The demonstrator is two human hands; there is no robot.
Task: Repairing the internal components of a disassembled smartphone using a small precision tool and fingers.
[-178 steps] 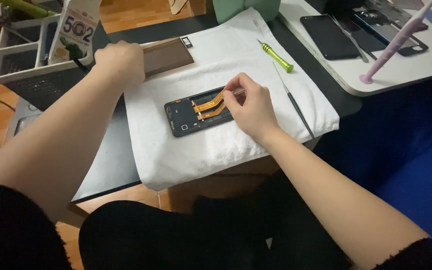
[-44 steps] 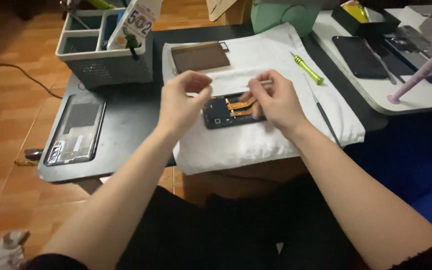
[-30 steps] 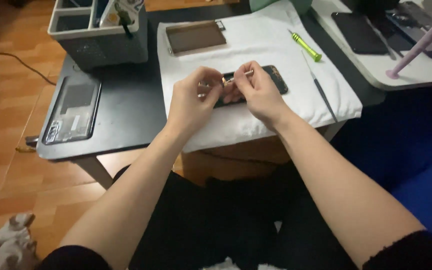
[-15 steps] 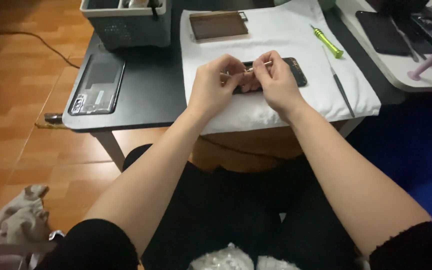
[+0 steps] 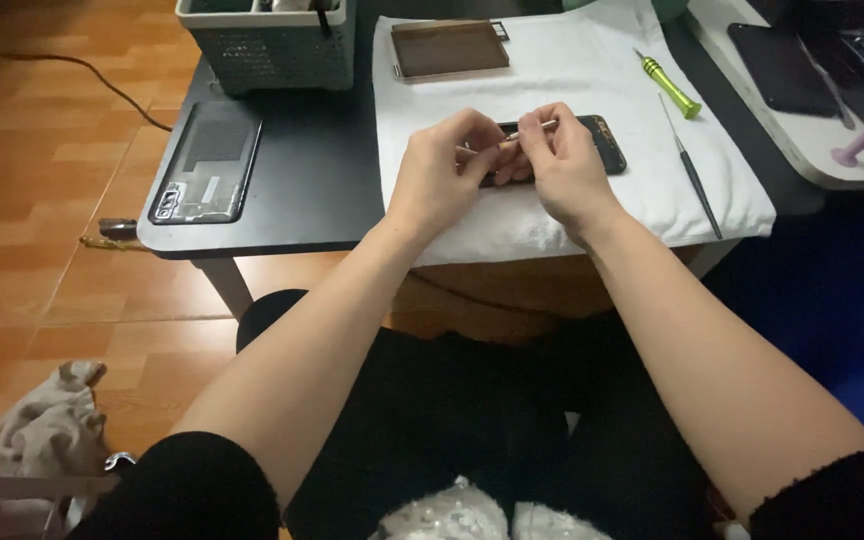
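Your left hand (image 5: 439,172) and right hand (image 5: 562,165) meet over the opened black smartphone body (image 5: 602,143), which lies flat on the white cloth (image 5: 572,70) spread across the dark tabletop (image 5: 322,160). The fingers of your right hand are pinched around a thin, light-coloured metal tool (image 5: 532,129), its tip pointing right above the phone. The fingers of your left hand are curled down onto the phone's left part, pressing on it; whether they grasp anything small there cannot be told, as the hands cover most of the device. Only the phone's right end shows beyond your knuckles.

On the cloth, beyond the hands, lies a brown rectangular back panel (image 5: 449,47). To the right lie a green-handled screwdriver (image 5: 669,86) and a slim dark metal probe (image 5: 693,170), both apart from the phone. On the bare tabletop to the left rests a dark phone frame (image 5: 207,165), near a grey mesh organiser basket (image 5: 267,45). A second white surface at far right carries a black phone (image 5: 780,68).
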